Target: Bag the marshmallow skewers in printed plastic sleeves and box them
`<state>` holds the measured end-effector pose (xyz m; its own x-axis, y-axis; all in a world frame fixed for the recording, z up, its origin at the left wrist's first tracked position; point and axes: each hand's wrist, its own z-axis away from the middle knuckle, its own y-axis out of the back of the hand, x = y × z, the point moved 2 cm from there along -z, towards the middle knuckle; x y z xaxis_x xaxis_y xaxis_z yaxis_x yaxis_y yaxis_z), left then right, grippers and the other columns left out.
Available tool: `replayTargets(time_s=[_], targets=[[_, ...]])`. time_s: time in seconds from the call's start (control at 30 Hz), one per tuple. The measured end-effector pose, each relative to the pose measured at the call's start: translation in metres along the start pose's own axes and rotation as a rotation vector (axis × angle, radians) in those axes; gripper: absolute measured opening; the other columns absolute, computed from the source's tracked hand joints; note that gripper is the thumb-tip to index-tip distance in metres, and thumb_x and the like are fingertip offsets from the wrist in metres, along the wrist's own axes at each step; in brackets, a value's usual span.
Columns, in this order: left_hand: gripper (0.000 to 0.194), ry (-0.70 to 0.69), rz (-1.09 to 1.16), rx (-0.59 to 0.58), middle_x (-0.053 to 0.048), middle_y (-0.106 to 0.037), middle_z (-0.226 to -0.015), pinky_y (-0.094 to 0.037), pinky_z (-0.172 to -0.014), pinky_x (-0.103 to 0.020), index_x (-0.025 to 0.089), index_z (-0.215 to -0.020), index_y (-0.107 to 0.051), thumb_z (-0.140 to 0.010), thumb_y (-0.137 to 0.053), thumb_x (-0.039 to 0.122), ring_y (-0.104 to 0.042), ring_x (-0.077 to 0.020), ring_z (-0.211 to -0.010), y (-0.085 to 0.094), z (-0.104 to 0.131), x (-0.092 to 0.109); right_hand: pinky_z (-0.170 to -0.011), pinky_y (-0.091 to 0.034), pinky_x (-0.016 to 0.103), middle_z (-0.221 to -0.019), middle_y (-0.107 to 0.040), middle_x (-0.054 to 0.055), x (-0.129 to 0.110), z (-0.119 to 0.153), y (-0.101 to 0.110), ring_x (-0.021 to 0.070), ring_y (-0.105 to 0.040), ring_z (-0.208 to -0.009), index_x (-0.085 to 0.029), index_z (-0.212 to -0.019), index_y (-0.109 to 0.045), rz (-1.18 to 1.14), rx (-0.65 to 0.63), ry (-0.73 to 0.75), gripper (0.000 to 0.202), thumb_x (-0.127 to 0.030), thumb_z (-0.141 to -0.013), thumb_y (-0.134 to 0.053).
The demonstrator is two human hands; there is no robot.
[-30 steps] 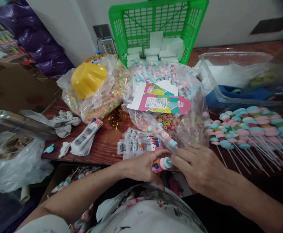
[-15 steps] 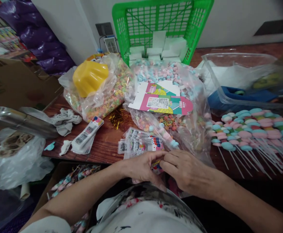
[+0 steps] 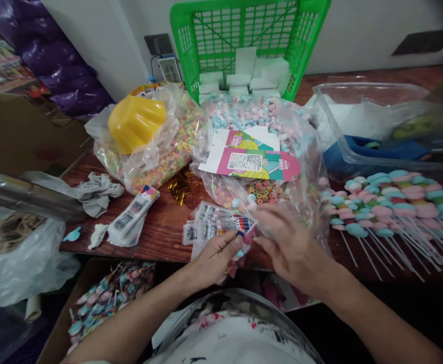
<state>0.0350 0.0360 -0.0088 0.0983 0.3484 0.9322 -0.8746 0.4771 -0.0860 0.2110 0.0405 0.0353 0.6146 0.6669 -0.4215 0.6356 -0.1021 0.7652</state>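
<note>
My left hand point(image 3: 219, 253) is closed, its thumb and fingers pinching a marshmallow candy stick point(image 3: 239, 253) in a printed wrapper. The white stick end points up and right; part of the candy is hidden below my fingers. Just right of it, my right hand point(image 3: 297, 247) is blurred by motion. Its thumb is near the candy stick, and whether its fingers hold anything does not show. Behind my left hand, printed clear wrappers point(image 3: 210, 222) lie fanned out on the table. A stack of printed strips point(image 3: 130, 220) lies further left.
Bags of ring candies point(image 3: 161, 167) and marshmallows point(image 3: 252, 111) lie ahead, before a green basket point(image 3: 305, 50). Unwrapped candy skewers point(image 3: 392, 202) are piled at right. A box of wrapped candy sticks point(image 3: 107, 298) stands below left. A steel object point(image 3: 35, 197) juts in from the left.
My hands were together around the wrapped candy stick at the table edge. My right hand has since drawn away to the right, and the wrapped candy stick now shows in my left hand.
</note>
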Motion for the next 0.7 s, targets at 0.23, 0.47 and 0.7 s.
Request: replayTargets(time_s=[0.23, 0.47, 0.7], targets=[[0.054, -0.154, 0.081, 0.186, -0.003, -0.062, -0.087, -0.046, -0.074, -0.022, 0.023, -0.128, -0.051, -0.086, -0.049, 0.058, -0.057, -0.0134, -0.083, 0.007, 0.000, 0.016, -0.059, -0.046, 0.023, -0.076, -0.053, 0.001, -0.013, -0.010, -0.023, 0.0121, -0.053, -0.067, -0.017, -0.074, -0.057, -0.540, 0.191, -0.340, 0.015, -0.021, -0.088, -0.053], [0.037, -0.267, 0.092, 0.194, -0.001, -0.055, -0.078, -0.044, -0.072, -0.023, 0.016, -0.093, -0.063, -0.088, -0.050, 0.050, -0.049, -0.0118, -0.073, 0.018, 0.009, 0.013, -0.065, -0.048, 0.024, -0.078, -0.059, 0.003, -0.028, -0.023, -0.042, 0.0133, -0.057, -0.074, -0.017, -0.081, -0.064, -0.561, 0.402, -0.245, 0.014, -0.012, -0.086, -0.052], [0.034, -0.535, -0.238, 0.364, -0.008, -0.061, -0.093, -0.042, -0.093, -0.032, 0.017, -0.099, -0.066, -0.094, -0.040, 0.039, -0.053, -0.0189, -0.092, 0.008, 0.022, 0.014, -0.066, -0.049, 0.026, -0.085, -0.059, 0.005, -0.039, -0.016, -0.052, 0.0143, -0.057, -0.078, -0.019, -0.099, -0.062, -0.274, 0.448, -0.034, 0.027, -0.001, -0.083, -0.050]])
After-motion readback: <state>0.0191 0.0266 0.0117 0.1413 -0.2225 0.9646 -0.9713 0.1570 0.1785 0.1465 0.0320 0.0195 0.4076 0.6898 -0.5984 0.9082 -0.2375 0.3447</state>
